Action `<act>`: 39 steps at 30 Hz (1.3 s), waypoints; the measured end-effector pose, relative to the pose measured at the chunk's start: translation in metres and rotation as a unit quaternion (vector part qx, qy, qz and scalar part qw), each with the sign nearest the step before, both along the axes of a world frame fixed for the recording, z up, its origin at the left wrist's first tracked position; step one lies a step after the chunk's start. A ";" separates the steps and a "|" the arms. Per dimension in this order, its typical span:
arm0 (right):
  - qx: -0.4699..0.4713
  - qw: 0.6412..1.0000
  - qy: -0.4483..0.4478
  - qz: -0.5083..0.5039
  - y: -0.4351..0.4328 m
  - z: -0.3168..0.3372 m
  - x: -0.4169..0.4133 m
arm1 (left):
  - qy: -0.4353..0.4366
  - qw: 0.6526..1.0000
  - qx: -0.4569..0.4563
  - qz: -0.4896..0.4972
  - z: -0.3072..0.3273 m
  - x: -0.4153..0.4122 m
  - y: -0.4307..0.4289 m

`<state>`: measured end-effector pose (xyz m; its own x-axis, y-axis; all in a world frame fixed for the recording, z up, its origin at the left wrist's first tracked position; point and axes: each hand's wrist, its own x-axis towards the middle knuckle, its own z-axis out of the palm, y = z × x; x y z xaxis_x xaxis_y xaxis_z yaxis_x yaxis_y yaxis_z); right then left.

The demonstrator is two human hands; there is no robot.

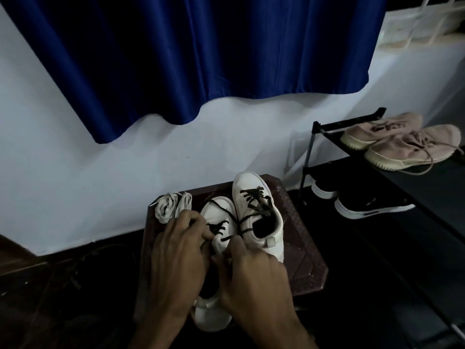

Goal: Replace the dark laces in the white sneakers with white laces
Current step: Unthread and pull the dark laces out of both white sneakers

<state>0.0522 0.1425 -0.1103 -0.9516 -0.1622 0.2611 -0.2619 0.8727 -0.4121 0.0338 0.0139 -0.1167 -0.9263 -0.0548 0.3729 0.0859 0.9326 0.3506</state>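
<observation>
Head view: left hand (pixel 176 250) grips the near sneaker (pixel 216 214) steady while right hand (pixel 251 278) pinches its dark lace (pixel 219 227); white laces (pixel 171 205) wait alongside.

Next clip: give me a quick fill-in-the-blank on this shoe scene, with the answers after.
The left hand and right hand both hold the nearer sneaker, whose laces are ____. The bundled white laces lie to the ____ of that sneaker. The pink sneakers sit on the ____ shelf of the rack.
Answers: dark; left; top.
</observation>
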 end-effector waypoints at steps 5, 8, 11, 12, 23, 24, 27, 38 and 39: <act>-0.010 0.997 -0.011 -0.070 -0.007 -0.009 -0.005 | 0.039 0.973 0.218 0.065 -0.006 -0.009 -0.010; 0.008 0.994 0.053 -0.099 -0.014 -0.025 -0.006 | -0.002 0.813 0.571 0.110 -0.005 -0.014 -0.009; -0.001 0.989 0.084 -0.123 -0.014 -0.030 -0.007 | -0.091 0.845 0.525 0.038 0.007 -0.009 -0.010; -0.005 0.987 0.098 -0.128 -0.013 -0.031 -0.008 | -0.125 0.881 0.456 0.001 0.014 -0.007 -0.013; -0.010 0.982 0.122 -0.142 -0.015 -0.032 -0.008 | -0.097 0.979 0.173 -0.047 0.036 -0.038 -0.047; -0.012 0.982 0.126 -0.140 -0.015 -0.033 -0.008 | -0.083 0.939 0.334 -0.008 0.032 -0.040 -0.050; -0.023 0.981 0.135 -0.138 -0.016 -0.036 -0.008 | -0.079 0.903 0.417 0.068 0.019 -0.037 -0.057; -0.025 0.980 0.148 -0.134 -0.017 -0.038 -0.008 | -0.184 0.969 -0.072 -0.149 0.043 -0.022 -0.024; -0.019 0.979 0.150 -0.135 -0.017 -0.038 -0.009 | -0.191 0.969 -0.070 -0.143 0.046 -0.021 -0.024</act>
<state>0.0433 0.1257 -0.1483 -0.8383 0.0998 0.5360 -0.1384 0.9120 -0.3862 0.0125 -0.0101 -0.0711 -0.9678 0.2515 -0.0142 0.2376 0.9299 0.2806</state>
